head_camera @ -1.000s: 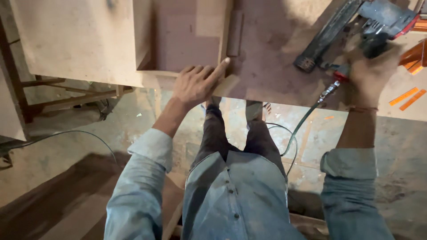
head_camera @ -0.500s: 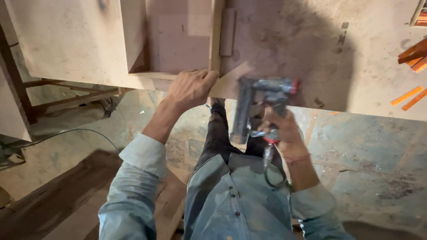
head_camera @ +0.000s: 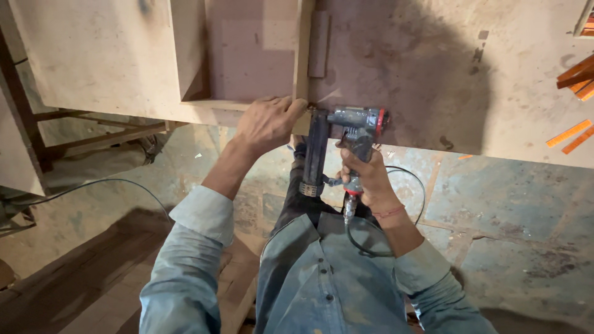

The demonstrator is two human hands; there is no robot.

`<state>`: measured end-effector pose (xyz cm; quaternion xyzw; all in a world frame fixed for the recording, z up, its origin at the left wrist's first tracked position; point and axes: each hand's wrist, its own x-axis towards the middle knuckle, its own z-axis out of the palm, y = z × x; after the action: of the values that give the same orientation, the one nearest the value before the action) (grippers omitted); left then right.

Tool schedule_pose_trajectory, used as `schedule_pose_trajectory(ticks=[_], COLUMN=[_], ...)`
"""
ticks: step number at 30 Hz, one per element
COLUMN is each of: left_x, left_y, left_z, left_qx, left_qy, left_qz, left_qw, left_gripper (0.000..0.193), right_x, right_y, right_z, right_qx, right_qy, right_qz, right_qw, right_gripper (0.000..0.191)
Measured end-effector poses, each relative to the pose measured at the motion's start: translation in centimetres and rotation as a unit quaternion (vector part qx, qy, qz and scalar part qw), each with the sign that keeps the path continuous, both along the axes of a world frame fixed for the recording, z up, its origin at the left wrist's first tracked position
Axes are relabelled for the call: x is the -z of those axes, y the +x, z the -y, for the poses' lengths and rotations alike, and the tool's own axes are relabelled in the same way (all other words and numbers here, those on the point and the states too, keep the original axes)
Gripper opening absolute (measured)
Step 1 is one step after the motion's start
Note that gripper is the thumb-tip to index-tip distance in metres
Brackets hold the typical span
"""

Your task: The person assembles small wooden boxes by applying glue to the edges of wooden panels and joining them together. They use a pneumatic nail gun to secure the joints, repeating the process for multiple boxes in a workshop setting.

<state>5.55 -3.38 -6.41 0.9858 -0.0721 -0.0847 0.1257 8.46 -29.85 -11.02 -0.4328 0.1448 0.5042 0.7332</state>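
Observation:
My left hand (head_camera: 267, 124) presses on the near edge of a plywood workbench (head_camera: 402, 74), its fingers closed over a thin upright wooden strip (head_camera: 302, 55) of a shallow box frame. My right hand (head_camera: 366, 179) grips the handle of a grey and black pneumatic nail gun (head_camera: 346, 133) with a red band at its end. The gun's nose sits against the bench edge right beside my left fingers. Its long black magazine (head_camera: 314, 158) hangs down, and an air hose (head_camera: 371, 238) loops below the handle.
Orange wooden strips (head_camera: 575, 77) lie at the bench's far right. A wooden frame and rails (head_camera: 93, 133) stand to the left under the bench. A thin cable (head_camera: 93, 185) runs over the stone floor (head_camera: 513, 210). My legs and blue shirt fill the lower middle.
My right hand brought the nail gun from the far right of the bench down and across to the bench edge beside my left hand. My left hand stayed on the wooden strip.

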Motion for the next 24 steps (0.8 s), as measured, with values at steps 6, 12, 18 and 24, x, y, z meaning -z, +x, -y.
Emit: schedule_pose_trajectory(ticks=[6,12,18,24], left_x=[0.2,0.1,-0.1,0.3], left_y=[-0.1,-0.2,0.0,-0.2], left_z=[0.1,0.2,0.2,0.2], left_qx=[0.005,0.013,0.019,0.015], left_qy=[0.003,0.002,0.008,0.003], left_qz=[0.02,0.051,0.054,0.045], left_qw=[1.0,0.999,0.998,0.999], left_gripper=[0.019,0.023,0.026,0.025], right_x=[-0.2,-0.5,-0.3,0.0], right_y=[0.4,2.0,2.2,2.3], right_z=[0.4,0.5,0.1,0.2], right_qx=[-0.001,-0.027,-0.03,-0.034], right_qy=[-0.011,-0.012,-0.001,0.011], right_qz=[0.009,0.028,0.021,0.028], right_qw=[1.0,0.999,0.999,0.999], right_gripper=[0.033,0.03,0.024,0.025])
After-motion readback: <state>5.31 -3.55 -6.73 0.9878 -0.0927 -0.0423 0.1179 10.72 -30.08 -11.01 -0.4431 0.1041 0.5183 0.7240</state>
